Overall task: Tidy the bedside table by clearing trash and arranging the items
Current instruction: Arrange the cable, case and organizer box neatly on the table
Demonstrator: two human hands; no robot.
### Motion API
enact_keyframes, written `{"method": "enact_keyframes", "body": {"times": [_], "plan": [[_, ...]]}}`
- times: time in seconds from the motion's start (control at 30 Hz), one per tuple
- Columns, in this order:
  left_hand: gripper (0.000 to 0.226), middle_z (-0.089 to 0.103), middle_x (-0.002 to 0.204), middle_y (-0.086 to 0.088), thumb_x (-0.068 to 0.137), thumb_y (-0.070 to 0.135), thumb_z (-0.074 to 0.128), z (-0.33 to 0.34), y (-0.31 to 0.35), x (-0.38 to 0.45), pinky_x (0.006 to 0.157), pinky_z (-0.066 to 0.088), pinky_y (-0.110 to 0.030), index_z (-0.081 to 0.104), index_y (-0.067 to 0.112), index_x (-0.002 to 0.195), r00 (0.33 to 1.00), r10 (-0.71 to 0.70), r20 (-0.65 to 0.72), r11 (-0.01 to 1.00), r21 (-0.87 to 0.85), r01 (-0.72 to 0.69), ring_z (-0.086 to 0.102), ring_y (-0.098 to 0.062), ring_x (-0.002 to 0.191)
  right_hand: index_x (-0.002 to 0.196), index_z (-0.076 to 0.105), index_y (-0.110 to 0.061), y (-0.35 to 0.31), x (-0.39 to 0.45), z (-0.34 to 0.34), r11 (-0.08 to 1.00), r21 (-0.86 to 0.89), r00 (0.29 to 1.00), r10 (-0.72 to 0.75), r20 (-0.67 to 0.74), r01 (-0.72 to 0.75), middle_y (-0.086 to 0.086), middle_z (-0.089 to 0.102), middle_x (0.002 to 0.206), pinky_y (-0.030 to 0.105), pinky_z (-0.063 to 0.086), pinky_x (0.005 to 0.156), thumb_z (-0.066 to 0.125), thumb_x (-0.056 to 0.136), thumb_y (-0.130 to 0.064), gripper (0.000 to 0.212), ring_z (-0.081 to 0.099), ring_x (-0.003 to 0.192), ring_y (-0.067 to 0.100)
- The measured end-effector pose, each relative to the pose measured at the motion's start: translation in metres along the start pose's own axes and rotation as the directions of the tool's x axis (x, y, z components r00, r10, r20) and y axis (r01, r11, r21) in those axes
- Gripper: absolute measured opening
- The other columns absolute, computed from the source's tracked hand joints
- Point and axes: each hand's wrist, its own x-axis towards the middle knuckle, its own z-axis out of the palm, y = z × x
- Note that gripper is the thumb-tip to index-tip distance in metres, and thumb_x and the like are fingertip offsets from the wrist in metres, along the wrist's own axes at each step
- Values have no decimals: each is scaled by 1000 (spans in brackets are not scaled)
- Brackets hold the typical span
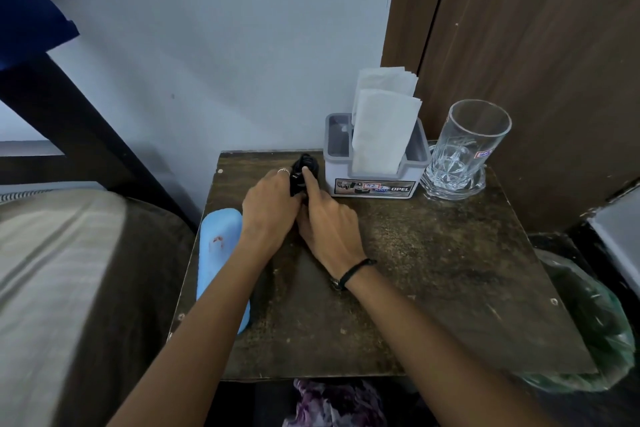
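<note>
Cable bundle (304,172) (black, coiled) stands roughly upright on the table (415,270), both hands gripping it.

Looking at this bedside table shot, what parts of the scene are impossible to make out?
- Black bundle, head view: mostly covered by the left hand and right hand; what it is stays unclear.
- Blue case: its near end lies under the left forearm.
- Napkin holder: small label text too small to read.
- Green bag: contents hidden by the table edge and murky plastic.
</note>
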Motion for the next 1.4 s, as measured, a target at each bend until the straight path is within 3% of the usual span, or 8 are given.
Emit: {"method": "enact_keyframes", "body": {"times": [0.13,0.27,0.5,0.73,0.83,1.1,1.27,1.4], "plan": [[37,55,126,-13,87,14,57,-14,-9,-23,92,42,-35,52,6,123,995,73,-62,989,-125,-80,52,-28,114,149,14,-17,-1,-11,-11,990,138,999,42,-13,-39,11,60,120,38,49,65,47,93,-21,65,64,84,32],[55,40,145,-4,86,23,61,-41,-43,-69,109,27,-34,40,17,137,976,198,-87,974,-92,-206,33,-21,135,148,16,-22,-12,-37,-23,952,306,996,-52,76,26,2,57,117,36,47,88,58,88,-26,73,56,100,19],[108,16,143,17,54,28,87,-70,-114,-147,102,19,-15,14,37,133,971,110,212,978,-197,-68,20,1,130,148,14,-25,-39,-77,-25,922,372,887,-257,383,106,-4,37,146,40,20,107,64,76,-58,93,32,129,18],[90,48,138,-2,64,13,81,-46,-106,-160,97,31,-15,33,18,140,994,-36,101,935,-347,69,41,-4,118,145,26,-22,-49,-86,-16,942,317,936,-206,286,111,-4,44,138,36,27,101,61,78,-56,83,38,122,17],[82,46,140,-5,70,13,77,-38,-97,-153,95,26,-7,34,14,140,998,-31,59,928,-369,51,38,-4,119,144,30,-23,-46,-86,-15,934,353,959,-150,241,57,-5,49,132,32,29,98,63,78,-52,79,42,116,14],[78,41,144,-6,79,16,70,-23,-85,-121,96,26,-15,27,15,144,998,-68,14,922,-381,68,37,-5,121,134,47,-19,-40,-62,-13,883,467,982,-49,184,-44,-5,65,111,35,43,92,68,79,-40,63,50,95,10],[74,42,144,-9,82,17,67,-25,-84,-88,101,30,-24,27,15,144,997,-76,12,932,-354,76,43,-21,129,128,51,-26,-40,-31,-8,934,348,988,30,151,-82,-8,71,84,28,47,69,64,79,-51,57,62,77,8],[72,40,146,-9,83,18,65,-28,-87,-61,102,29,-25,26,16,144,998,-46,51,940,-336,60,40,-22,131,126,48,-29,-37,-13,1,974,205,992,74,102,-94,0,70,78,32,46,67,56,79,-61,57,65,76,21]]}}
